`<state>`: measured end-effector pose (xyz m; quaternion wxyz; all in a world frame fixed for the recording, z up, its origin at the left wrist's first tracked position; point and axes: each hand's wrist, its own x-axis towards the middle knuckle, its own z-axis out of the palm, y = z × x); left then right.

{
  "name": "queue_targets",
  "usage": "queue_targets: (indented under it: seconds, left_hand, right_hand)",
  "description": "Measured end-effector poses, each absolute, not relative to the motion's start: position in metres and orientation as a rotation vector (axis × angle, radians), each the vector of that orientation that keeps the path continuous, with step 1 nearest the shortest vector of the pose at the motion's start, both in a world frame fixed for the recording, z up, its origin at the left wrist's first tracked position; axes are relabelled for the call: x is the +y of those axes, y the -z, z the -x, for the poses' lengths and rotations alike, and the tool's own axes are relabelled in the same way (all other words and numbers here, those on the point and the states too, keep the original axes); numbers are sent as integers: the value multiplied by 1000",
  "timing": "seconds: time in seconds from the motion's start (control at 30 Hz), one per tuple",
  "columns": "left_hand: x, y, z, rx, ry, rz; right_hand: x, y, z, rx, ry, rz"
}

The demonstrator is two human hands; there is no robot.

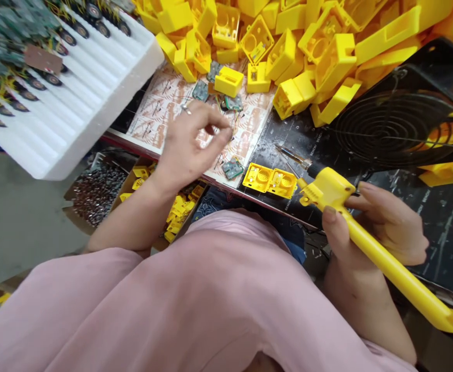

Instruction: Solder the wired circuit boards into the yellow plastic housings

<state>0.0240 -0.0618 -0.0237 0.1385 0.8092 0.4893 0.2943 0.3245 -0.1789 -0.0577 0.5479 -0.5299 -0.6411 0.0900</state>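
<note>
A scuffed black mat point(270, 150) runs to the table's front edge, a dark strip of it lying between patterned paper point(154, 116) and a wire-ringed fan point(389, 124). Glossy yellow plastic boxes point(284, 57) heap behind; a ridged white foam tray point(106, 67) overhangs the edge at left. The right hand point(396, 227) grips a yellow soldering iron point(389, 253), metal tip over the mat. The left hand point(193, 137) pinches narrowly above the paper, contents unclear. Near the edge sit two yellow shells point(259, 178) and a small green board point(233, 169).

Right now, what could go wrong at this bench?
If hot, the soldering iron in the right hand could burn the left hand, since its metal tip points that way. The foam tray appears to overhang the bench edge, so a bump might upset it.
</note>
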Motion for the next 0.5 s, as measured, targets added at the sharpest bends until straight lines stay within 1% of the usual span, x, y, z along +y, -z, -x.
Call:
queue_targets:
  seconds: [0.07,0.2,0.27,0.37,0.5]
  left_hand:
    - [-66,31,-9,1514,-871,-2304]
    - [-80,54,-2,1650,-667,-2440]
    - [-83,61,-8,1688,-623,-2494]
    - [-80,63,-12,1574,-606,-2563]
    - [-64,53,-4,1345,-370,-2685]
  right_hand:
    - [-175,56,-322,-1479,-82,1156]
    - [-173,59,-322,-1391,-58,1220]
    - [-174,60,-323,-1353,-8,1198]
    - [-174,60,-323,-1400,12,1091]
    - [-173,57,-320,-1330,20,1142]
